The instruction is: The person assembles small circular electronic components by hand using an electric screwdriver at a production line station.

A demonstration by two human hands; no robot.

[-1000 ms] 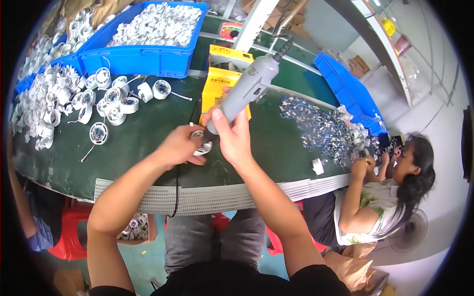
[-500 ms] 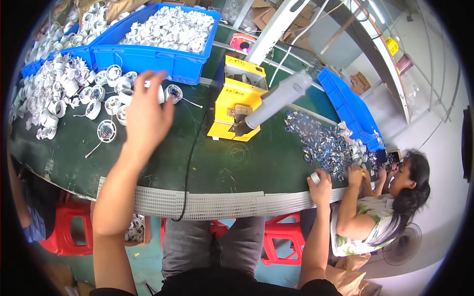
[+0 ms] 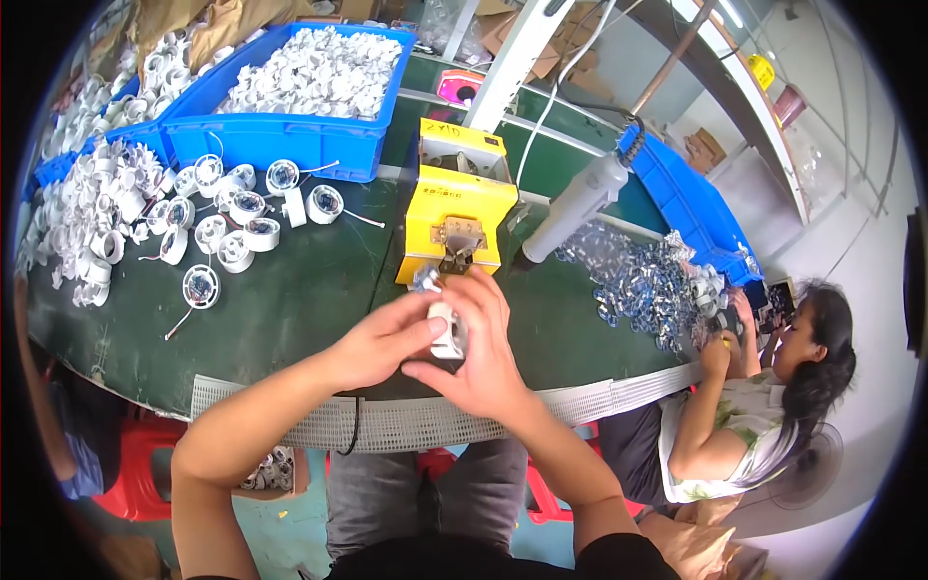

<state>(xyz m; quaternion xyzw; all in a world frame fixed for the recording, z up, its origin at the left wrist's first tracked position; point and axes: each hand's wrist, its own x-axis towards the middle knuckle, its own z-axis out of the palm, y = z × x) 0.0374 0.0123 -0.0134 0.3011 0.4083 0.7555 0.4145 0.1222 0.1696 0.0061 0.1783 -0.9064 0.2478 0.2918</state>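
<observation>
So I've got the white part (image 3: 447, 340) up in both hands, on my side of the yellow box (image 3: 459, 203), held over the bench (image 3: 309, 309). My left fingers (image 3: 410, 314) are pinching it with the thumb along its side, and my right fingers (image 3: 480, 307) are wrapped over the far end, so it's a two-handed grip. There's a small blue bit (image 3: 423, 278) just past my left fingers, near the foot of the box, but it's blurry and I can't tell if I'm actually holding it or if it's joined on.

For this bit of handling, imo: let one side do the holding and the other do the turning. If both squeeze at once, a round plastic thing like this probably just skates. I'd keep the pinch on the outer wall, light, with nothing pressing into the hollow. Get the face turned to where you can see it, too; right now my own fingers cover a lot of it. Any loose wire wants to stay out from under the thumb, like the ones trailing off the wired rings (image 3: 201, 287) left of the box.

Also mind the grey driver (image 3: 580, 203) hanging right of the box, easy to knock with an elbow
</observation>
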